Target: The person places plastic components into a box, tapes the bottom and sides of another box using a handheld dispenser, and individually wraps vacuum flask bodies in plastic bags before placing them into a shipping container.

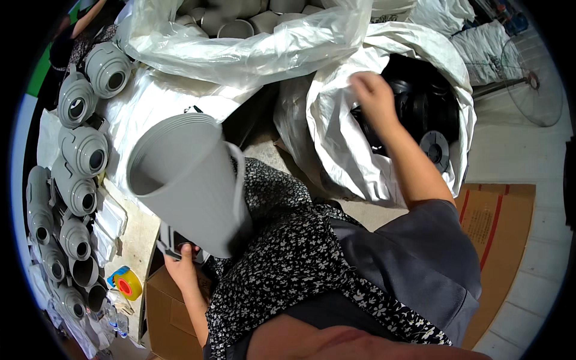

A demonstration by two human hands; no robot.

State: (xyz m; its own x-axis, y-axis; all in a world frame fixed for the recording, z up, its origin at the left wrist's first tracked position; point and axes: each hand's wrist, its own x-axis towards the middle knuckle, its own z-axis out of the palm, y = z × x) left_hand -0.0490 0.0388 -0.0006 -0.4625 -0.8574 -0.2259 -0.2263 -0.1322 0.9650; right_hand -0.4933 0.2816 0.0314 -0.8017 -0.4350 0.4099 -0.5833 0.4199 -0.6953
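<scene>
In front of my body a large grey plastic jug-shaped housing (192,186) is tilted, its wide ribbed mouth facing up and left. A long handle (240,180) runs down its right side. My left hand (185,264) is closed on its lower end, near a dark fitting, the thumb on top. Out to the right, my right hand (375,99) is over the opening of a white woven sack (336,114), beside glossy black parts (420,90). Its fingers look curled but are smeared, so whether they hold anything cannot be made out. A round grey disc (434,149) lies in the sack.
Several finished-looking grey housings (84,150) stand along the table (135,240) at left, with a yellow tape roll (127,284). A clear plastic bag (240,57) of grey cups is at the back. Cardboard (498,240) lies right; a fan guard (534,81) stands far right. Another person's arm (87,18) shows far left.
</scene>
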